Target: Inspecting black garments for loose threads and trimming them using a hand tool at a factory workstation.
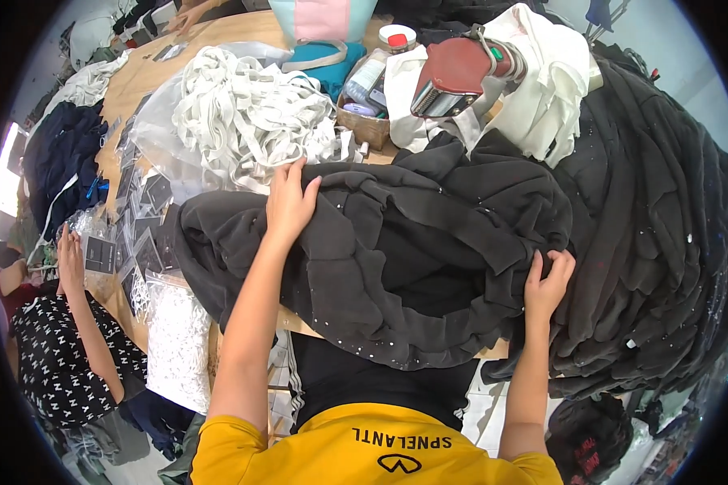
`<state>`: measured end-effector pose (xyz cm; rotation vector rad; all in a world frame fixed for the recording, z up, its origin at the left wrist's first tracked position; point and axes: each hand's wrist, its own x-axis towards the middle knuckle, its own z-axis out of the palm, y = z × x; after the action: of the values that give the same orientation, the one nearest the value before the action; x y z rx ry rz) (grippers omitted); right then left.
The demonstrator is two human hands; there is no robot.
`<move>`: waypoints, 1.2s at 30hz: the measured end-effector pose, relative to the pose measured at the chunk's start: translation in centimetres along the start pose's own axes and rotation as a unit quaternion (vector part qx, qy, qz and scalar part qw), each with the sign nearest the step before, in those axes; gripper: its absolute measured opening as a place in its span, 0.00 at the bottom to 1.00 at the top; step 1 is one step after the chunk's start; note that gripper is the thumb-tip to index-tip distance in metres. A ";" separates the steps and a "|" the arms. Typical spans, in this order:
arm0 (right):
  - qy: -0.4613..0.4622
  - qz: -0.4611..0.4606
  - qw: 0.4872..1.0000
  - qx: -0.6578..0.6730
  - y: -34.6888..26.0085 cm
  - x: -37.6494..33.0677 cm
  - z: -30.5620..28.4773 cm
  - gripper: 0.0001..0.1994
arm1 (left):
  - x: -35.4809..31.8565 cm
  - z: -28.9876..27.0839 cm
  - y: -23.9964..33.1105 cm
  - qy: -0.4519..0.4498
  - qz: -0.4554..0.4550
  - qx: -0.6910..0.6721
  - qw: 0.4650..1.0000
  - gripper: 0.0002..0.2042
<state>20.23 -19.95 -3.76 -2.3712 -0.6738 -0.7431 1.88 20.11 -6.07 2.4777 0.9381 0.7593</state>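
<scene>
Both hands on a dark garment gathered around its open middle

The charcoal-black, soft, fleece-like garment lay bunched at the near edge of the pale wooden table, directly in front of the person, its thick folds ringing a dark hollow. Small white specks clung to the cloth, most plainly along its lower folds.

The left hand rested over the upper left folds, partly open, fingers together and thumb apart; how firmly it gripped could not be told. The right hand was at the right edge, fingers bent against the cloth; its grip, too, was partly hidden by the folds.

Spreading the cloth seemed to be the step in hand. Doing it well probably called for keeping the hands wide apart, taking a single layer under each thumb, and drawing evenly so that the hollow stayed open without twisting. The right side deserved particular care: the large heap of similar charcoal cloth lay just beside it, and a loose pinch could catch the wrong fold. Beyond the garment, the tangled white fabric strips were best kept clear of the left fingers.
</scene>
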 end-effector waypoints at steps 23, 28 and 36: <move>-0.106 -0.211 0.933 0.272 -10.6 -7.2 -2.1 0.17 | -12.6 -6.2 5.6 -0.008 -0.186 -0.933 0.308 0.13; -0.153 -0.231 0.938 0.209 -11.3 -9.4 -1.1 0.16 | -9.1 -4.5 4.6 -0.071 -0.177 -0.943 0.271 0.22; -0.242 -0.104 0.946 0.187 -10.4 -12.7 -2.2 0.12 | -10.4 -5.3 3.0 -0.035 -0.244 -0.935 0.256 0.20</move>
<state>4.08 -17.61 -6.60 -2.1481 -1.1700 -0.0782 -6.40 11.64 -4.02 -0.0510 0.0838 0.6172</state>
